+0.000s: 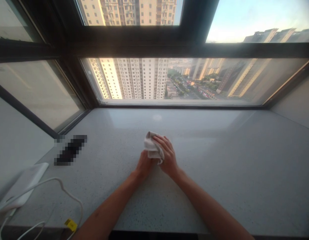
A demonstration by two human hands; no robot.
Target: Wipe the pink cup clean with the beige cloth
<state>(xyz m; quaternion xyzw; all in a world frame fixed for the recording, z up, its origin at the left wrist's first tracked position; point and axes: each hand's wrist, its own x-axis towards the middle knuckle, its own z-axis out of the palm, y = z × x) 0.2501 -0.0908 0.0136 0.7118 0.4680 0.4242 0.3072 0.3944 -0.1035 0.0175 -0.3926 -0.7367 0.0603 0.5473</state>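
From my console I see a dark-framed window [194,50] above a wide, speckled pale-grey stone sill [219,173]. Mid-sill, a crumpled white cloth [152,145] is bunched between the hands: the right hand [168,155] presses over it, and the curled left hand [144,164] closes against its lower edge.

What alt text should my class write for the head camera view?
A person's right hand presses a crumpled white cloth onto a speckled stone window sill, with the left hand beside it. Beyond the large window stand high-rise apartment blocks. A pixelated dark object and a white cable lie to the left.
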